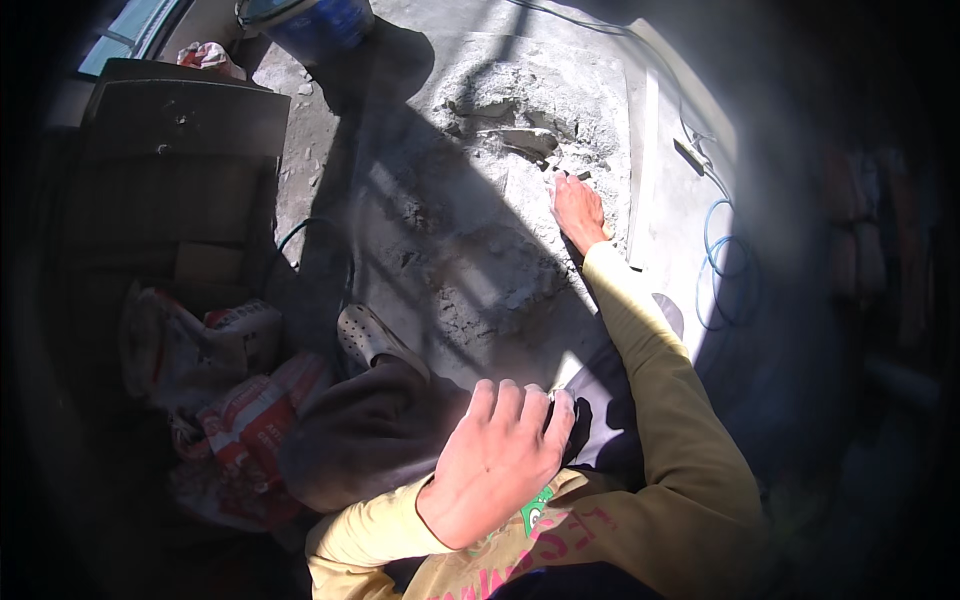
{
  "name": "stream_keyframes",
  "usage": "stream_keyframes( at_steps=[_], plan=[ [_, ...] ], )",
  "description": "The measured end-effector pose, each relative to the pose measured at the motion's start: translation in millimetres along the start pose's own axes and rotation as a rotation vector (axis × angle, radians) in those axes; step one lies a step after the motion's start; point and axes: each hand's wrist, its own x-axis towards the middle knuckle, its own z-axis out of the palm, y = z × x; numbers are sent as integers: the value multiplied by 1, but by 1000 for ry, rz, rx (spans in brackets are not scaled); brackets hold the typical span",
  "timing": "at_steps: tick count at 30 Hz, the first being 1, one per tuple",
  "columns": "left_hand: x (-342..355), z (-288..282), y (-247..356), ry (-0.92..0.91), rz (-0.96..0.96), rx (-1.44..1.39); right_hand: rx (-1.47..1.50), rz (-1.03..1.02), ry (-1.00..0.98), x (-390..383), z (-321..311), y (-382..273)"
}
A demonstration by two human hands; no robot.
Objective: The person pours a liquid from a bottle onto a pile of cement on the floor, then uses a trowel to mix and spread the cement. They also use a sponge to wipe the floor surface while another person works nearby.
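Note:
My right hand (578, 212) reaches forward at the end of a yellow sleeve, low over the right side of a pile of pale grey powder (590, 85). Its fingers are closed, and whatever they hold is hidden; small dark bits show beside the fingertips. Just beyond them a grey, elongated shape (528, 138) lies in a hollow of the powder, its kind unclear. Close to my body is my left hand (500, 455), back upward, with dusty fingers bent loosely and slightly apart. Nothing shows in it, though the palm and fingertips are hidden.
A blue bucket (325, 30) stands at the far left. Left of me are a dark cabinet-like box (185, 120) and crumpled red-and-white bags (250, 420). My shoe (372, 335) is beside the powder. A blue cable (710, 255) loops on the floor at right.

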Motion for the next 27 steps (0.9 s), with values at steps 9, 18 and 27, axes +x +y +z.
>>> stream_keyframes(
  at_steps=[9, 18, 27],
  plan=[
    [-26, -8, -5, -63, -80, -18, -63, -114, 74, 98, 30, -37],
    [-44, 3, -9, 36, -83, 14, -71, -55, 104, 157, -2, -67],
    [-57, -16, -21, -38, -73, 14, -176, -410, 126, -15, 8, -1]
  ],
)
